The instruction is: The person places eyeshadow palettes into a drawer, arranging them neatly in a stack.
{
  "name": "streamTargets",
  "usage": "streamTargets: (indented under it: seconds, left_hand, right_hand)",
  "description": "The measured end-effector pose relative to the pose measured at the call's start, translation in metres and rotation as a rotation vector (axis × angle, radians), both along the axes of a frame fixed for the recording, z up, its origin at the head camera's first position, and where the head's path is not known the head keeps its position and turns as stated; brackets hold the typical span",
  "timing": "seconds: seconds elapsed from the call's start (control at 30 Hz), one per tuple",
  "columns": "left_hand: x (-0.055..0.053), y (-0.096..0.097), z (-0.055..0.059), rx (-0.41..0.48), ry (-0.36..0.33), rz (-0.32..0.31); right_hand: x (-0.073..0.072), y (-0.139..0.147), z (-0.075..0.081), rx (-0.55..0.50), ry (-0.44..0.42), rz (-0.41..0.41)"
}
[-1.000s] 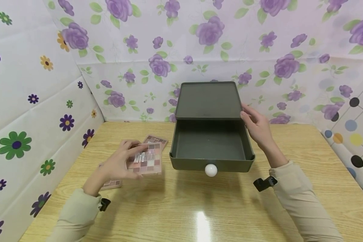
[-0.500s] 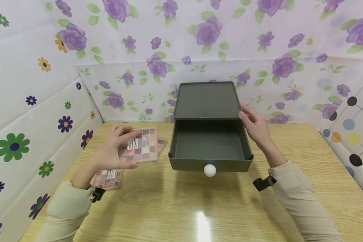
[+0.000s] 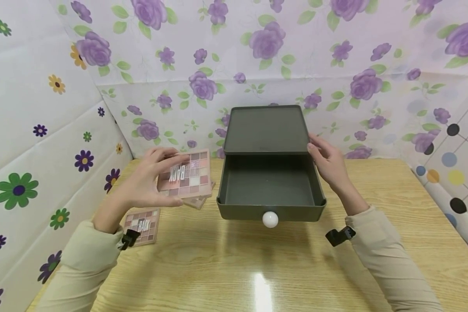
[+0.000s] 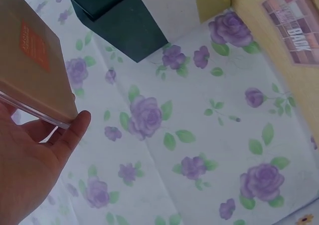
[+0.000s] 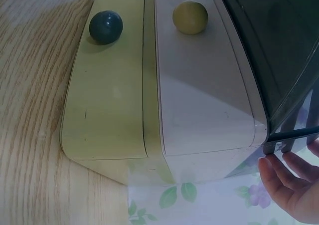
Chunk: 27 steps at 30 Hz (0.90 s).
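My left hand (image 3: 142,184) holds a pink eyeshadow palette (image 3: 191,175) between thumb and fingers, raised left of the dark green drawer box (image 3: 267,130). In the left wrist view the palette's brown back (image 4: 30,60) with an orange label faces the camera. That box's top drawer (image 3: 273,213) is pulled out, with a white knob (image 3: 270,219) on its front; its inside looks bare. My right hand (image 3: 329,162) rests its fingertips against the box's right side near the top. In the right wrist view those fingers (image 5: 271,172) touch the side of the dark section.
One palette (image 3: 144,225) lies on the wooden table (image 3: 203,268) at the left, another (image 3: 199,201) partly behind the raised one. Below the dark drawer are a white drawer (image 5: 204,95) and a yellow drawer (image 5: 109,100) with round knobs. Flowered cloth (image 3: 171,69) hangs behind.
My left hand has raised the palette; it went left and up, then back right toward the drawer. The palette lying at the left has come into fuller view. My right hand stays put.
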<state>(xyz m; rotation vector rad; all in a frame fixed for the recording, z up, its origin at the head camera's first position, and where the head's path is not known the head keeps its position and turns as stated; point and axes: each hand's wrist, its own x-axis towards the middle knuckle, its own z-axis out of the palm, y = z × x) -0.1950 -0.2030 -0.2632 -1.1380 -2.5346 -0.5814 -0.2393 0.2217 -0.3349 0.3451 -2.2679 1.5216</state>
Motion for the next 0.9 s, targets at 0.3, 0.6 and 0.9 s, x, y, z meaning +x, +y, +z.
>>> streamTargets:
  seconds: [0.3, 0.6, 0.9]
  left_hand:
    - [-0.004, 0.021, 0.005, 0.017, -0.015, -0.031]
    - [-0.009, 0.042, 0.006, 0.033, -0.013, -0.068]
    - [-0.010, 0.070, 0.010, 0.030, -0.024, -0.083]
  right_hand:
    - [-0.001, -0.001, -0.002, -0.004, 0.004, -0.003]
    - [0.001, -0.001, -0.001, 0.004, 0.004, -0.002]
    - [0.002, -0.001, 0.000, 0.002, 0.016, -0.014]
